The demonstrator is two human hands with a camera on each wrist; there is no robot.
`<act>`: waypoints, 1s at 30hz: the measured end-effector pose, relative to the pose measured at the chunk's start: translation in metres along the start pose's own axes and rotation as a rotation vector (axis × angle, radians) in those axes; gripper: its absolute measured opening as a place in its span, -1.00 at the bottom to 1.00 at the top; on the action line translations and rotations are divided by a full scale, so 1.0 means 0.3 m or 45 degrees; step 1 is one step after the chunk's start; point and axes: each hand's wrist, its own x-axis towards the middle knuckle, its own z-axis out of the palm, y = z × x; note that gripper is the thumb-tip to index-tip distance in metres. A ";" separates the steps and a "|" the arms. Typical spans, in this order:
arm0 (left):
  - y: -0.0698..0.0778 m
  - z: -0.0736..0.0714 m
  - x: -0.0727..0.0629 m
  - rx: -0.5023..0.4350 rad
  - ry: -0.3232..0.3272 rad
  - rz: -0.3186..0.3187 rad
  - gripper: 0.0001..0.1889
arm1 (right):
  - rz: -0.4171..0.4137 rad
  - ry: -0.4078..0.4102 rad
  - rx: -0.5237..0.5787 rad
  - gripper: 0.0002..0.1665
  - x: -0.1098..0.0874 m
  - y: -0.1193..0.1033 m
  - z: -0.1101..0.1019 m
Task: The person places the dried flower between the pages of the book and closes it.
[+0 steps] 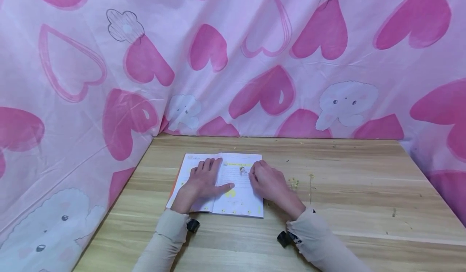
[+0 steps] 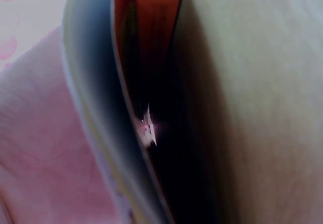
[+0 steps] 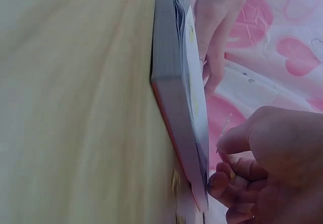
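Observation:
An open book [image 1: 240, 205] with white printed pages and yellow decorations lies on the wooden table. My left hand [image 1: 204, 181] rests on it across the inner fold, fingers straight and thumb spread over the right page. In the left wrist view, curved pages [image 2: 91, 82] and an orange cover [image 2: 160, 22] show beside the palm. At the right page's edge, my right hand [image 1: 267, 181] has its fingers curled and pinches the thin stem [image 3: 225, 125] of a small dried flower sprig [image 1: 242, 169]. The sprig's yellowish head is over the upper part of the right page.
Right of the book, a cluster of yellow dried flowers [image 1: 293, 183] and a long-stemmed sprig [image 1: 311, 177] lie on the table [image 1: 356, 211]. Small plant bits are scattered farther right. Pink heart-patterned cloth [image 1: 225, 94] hangs behind and along the sides.

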 end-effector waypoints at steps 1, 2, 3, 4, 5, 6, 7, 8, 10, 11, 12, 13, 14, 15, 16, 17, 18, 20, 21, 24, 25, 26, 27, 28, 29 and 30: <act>0.001 0.001 0.001 0.002 -0.003 -0.005 0.09 | 0.001 -0.009 -0.004 -0.84 0.006 -0.006 0.004; 0.002 0.001 0.002 0.002 -0.005 -0.010 0.10 | 0.001 -0.016 -0.006 -0.84 0.012 -0.011 0.008; 0.004 0.000 0.003 0.002 -0.002 -0.012 0.10 | 0.002 -0.022 -0.010 -0.85 0.017 -0.015 0.011; 0.005 0.000 0.003 0.003 -0.003 -0.015 0.10 | 0.003 -0.026 -0.016 -0.85 0.021 -0.019 0.013; 0.006 0.000 0.004 0.004 -0.003 -0.017 0.10 | 0.004 -0.032 -0.019 -0.86 0.024 -0.022 0.016; 0.007 0.000 0.004 0.006 -0.002 -0.018 0.10 | 0.009 -0.036 -0.018 -0.87 0.025 -0.026 0.018; 0.008 0.001 0.005 0.010 -0.002 -0.020 0.10 | 0.014 -0.040 -0.016 -0.87 0.026 -0.028 0.020; 0.008 0.001 0.005 0.011 -0.001 -0.021 0.10 | 0.023 -0.043 -0.012 -0.88 0.026 -0.030 0.021; 0.008 0.002 0.007 0.020 -0.004 -0.024 0.10 | 0.037 -0.043 -0.002 -0.89 0.025 -0.033 0.023; 0.008 0.002 0.007 0.022 -0.004 -0.026 0.11 | 0.043 -0.042 0.005 -0.89 0.025 -0.034 0.024; 0.008 0.002 0.007 0.024 -0.004 -0.029 0.11 | 0.046 -0.040 0.015 -0.90 0.025 -0.035 0.025; 0.008 0.001 0.008 0.028 -0.004 -0.033 0.11 | 0.051 -0.041 0.024 -0.90 0.025 -0.035 0.026; 0.008 0.001 0.008 0.029 -0.005 -0.036 0.11 | 0.056 -0.045 0.034 -0.90 0.026 -0.034 0.026; 0.008 0.000 0.007 0.031 -0.005 -0.039 0.11 | 0.061 -0.051 0.045 -0.90 0.026 -0.034 0.026; 0.008 -0.001 0.007 0.031 -0.004 -0.041 0.11 | 0.072 -0.067 0.063 -0.89 0.025 -0.034 0.023; 0.008 0.000 0.006 0.031 -0.004 -0.042 0.11 | 0.079 -0.082 0.084 -0.88 0.025 -0.033 0.019; 0.007 0.000 0.006 0.033 -0.006 -0.043 0.11 | 0.086 -0.093 0.101 -0.87 0.025 -0.031 0.014; 0.006 0.001 0.006 0.031 -0.006 -0.044 0.12 | 0.087 -0.101 0.115 -0.85 0.026 -0.021 0.001; 0.005 0.001 0.005 0.030 -0.007 -0.045 0.12 | 0.078 -0.095 0.112 -0.83 0.027 -0.013 -0.007; 0.005 0.000 0.003 0.024 -0.011 -0.047 0.12 | 0.019 -0.061 0.074 -0.73 0.027 0.027 -0.034; 0.005 0.000 0.002 0.022 -0.012 -0.049 0.12 | -0.003 -0.056 0.058 -0.67 0.027 0.043 -0.041; 0.007 -0.001 0.001 0.019 -0.014 -0.050 0.13 | -0.029 -0.056 0.049 -0.61 0.028 0.060 -0.046; 0.007 -0.002 0.001 0.017 -0.015 -0.052 0.13 | -0.054 -0.066 0.046 -0.53 0.028 0.077 -0.051; 0.008 -0.003 0.001 0.013 -0.015 -0.054 0.13 | -0.077 -0.080 0.047 -0.46 0.028 0.092 -0.056; 0.008 -0.004 0.000 0.014 -0.017 -0.055 0.13 | -0.093 -0.098 0.053 -0.40 0.028 0.106 -0.058; 0.009 -0.004 -0.001 0.013 -0.018 -0.054 0.13 | -0.104 -0.119 0.058 -0.36 0.029 0.118 -0.060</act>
